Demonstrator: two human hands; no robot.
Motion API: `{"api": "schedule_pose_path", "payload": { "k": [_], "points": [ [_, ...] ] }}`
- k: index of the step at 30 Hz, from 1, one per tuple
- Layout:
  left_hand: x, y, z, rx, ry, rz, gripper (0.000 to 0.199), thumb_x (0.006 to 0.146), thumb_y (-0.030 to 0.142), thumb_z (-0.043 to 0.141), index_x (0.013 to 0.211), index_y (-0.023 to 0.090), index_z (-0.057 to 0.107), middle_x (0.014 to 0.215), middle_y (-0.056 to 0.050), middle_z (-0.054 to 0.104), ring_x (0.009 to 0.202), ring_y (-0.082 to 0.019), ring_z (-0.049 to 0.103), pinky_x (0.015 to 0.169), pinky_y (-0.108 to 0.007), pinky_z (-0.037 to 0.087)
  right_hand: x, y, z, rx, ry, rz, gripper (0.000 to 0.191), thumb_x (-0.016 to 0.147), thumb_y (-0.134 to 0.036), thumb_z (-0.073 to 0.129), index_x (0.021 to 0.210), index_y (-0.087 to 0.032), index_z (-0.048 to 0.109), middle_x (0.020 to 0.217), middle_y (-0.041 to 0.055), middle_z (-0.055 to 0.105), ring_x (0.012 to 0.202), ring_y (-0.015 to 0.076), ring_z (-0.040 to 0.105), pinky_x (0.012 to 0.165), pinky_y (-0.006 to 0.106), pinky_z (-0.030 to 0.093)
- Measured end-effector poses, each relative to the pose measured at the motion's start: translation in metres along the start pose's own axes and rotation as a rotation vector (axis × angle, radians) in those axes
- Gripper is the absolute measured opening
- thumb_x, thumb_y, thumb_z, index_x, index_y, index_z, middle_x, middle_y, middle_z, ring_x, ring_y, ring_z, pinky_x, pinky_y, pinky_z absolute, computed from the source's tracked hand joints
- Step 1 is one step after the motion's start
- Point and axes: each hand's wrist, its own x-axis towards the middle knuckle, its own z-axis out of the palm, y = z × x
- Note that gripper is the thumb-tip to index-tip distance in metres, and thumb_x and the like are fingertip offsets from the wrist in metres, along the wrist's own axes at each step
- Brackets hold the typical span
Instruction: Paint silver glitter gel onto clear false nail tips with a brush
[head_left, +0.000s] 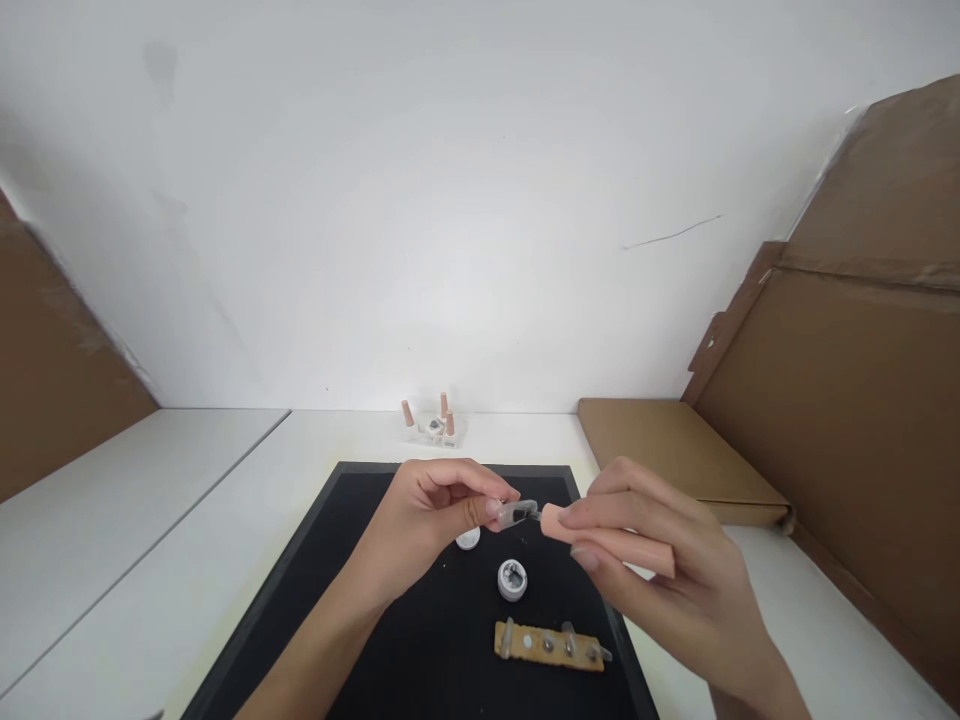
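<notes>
Between thumb and fingers, my left hand (442,510) pinches a small clear nail tip (516,514) above the black mat (397,600). My right hand (660,560) grips a pink brush handle (615,542), whose short brush end touches or nearly touches the nail tip. Below the hands an open white jar (512,580) with grey contents stands on the mat. A white round lid (468,538) lies partly behind my left hand. Nearer the front is a yellowish strip (547,647) bearing several clear nail tips and round spots.
At the back, by the white wall, a clear holder (439,432) carries pink-capped bottles. A flat cardboard box (675,450) lies at the back right. Cardboard panels (877,380) stand along both sides of the white table (172,520).
</notes>
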Motion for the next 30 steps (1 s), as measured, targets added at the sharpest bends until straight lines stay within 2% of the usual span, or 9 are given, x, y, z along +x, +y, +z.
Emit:
{"api": "schedule_pose_path", "payload": {
  "k": [10,17,22,25,30],
  "points": [
    [-0.0031,0.0029,-0.0026,-0.076,0.025,-0.095,0.007,0.068,0.021,0.085,0.07,0.016,0.079,0.064,-0.002,0.075,0.055,-0.011,0.064,0.058,-0.021,0.054,-0.0042,0.0009,-0.004,-0.034,0.009,0.038,0.019,0.084,-0.007,0.061,0.095,-0.021,0.068,0.073,0.0013,0.066,0.061,0.0125,0.058,0.051,0.024,0.049],
    [0.0006,-0.0003,-0.0043,-0.088,0.026,-0.166,0.013,0.067,0.025,0.086,0.072,0.015,0.079,0.063,-0.003,0.075,0.054,-0.011,0.064,0.057,-0.021,0.054,-0.0016,-0.0026,-0.0015,-0.019,0.027,-0.014,0.02,0.084,-0.007,0.061,0.096,-0.021,0.067,0.073,0.0007,0.065,0.062,0.0123,0.057,0.05,0.022,0.049],
    [0.0038,0.0025,0.0014,-0.075,0.004,-0.181,0.015,0.066,0.025,0.087,0.073,0.015,0.079,0.069,-0.004,0.077,0.057,-0.011,0.065,0.057,-0.019,0.053,0.0025,-0.0081,0.0035,-0.019,0.02,-0.036,0.013,0.085,-0.011,0.06,0.092,-0.019,0.067,0.069,-0.0003,0.06,0.056,0.0099,0.056,0.045,0.019,0.047],
    [0.0029,0.0053,0.0028,-0.093,0.001,-0.177,0.015,0.065,0.026,0.087,0.072,0.015,0.079,0.07,-0.004,0.078,0.056,-0.01,0.065,0.057,-0.018,0.053,0.0027,-0.008,0.0044,-0.022,0.008,-0.031,0.015,0.084,-0.009,0.059,0.091,-0.02,0.067,0.07,0.0,0.06,0.057,0.0107,0.057,0.045,0.02,0.048],
    [0.0011,0.0092,0.0019,-0.164,0.013,-0.185,0.016,0.065,0.027,0.088,0.07,0.015,0.079,0.063,-0.001,0.076,0.054,-0.007,0.063,0.056,-0.015,0.053,0.0011,-0.0062,0.0015,-0.044,0.016,-0.029,0.018,0.082,-0.005,0.058,0.09,-0.019,0.066,0.07,-0.0002,0.059,0.058,0.0104,0.057,0.047,0.02,0.048]
  ]
}}
